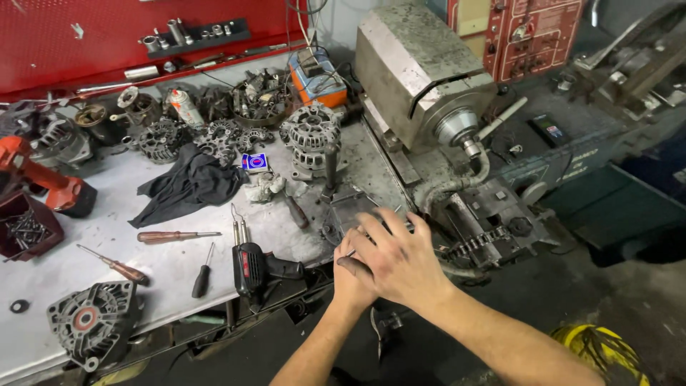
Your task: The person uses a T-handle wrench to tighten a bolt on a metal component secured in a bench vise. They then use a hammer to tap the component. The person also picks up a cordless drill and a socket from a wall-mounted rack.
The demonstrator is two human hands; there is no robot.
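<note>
Grey sheet metal covers the tabletop [179,268], smudged and scattered with parts. At its near right corner the two hands are pressed together: the right hand [400,261] lies flat, fingers spread, over the left hand [351,275], which is mostly hidden beneath it. A thin metal piece shows at the left fingertips, but whether either hand is clamped on anything I cannot tell. Just beyond the fingers lies a dark flat metal part [350,211], right at the edge of the tabletop beside the lathe [429,78]. Near the hands, to their left, a black and red soldering gun [254,268] rests with its tips pointing away. Further left lie a black-handled screwdriver [203,275], two wooden-handled screwdrivers [175,236], and an alternator housing [91,322] at the near edge. A dark rag [189,182] is crumpled mid-table, with a full alternator [312,136] standing behind it and a red cordless drill [43,179] at the far left.
</note>
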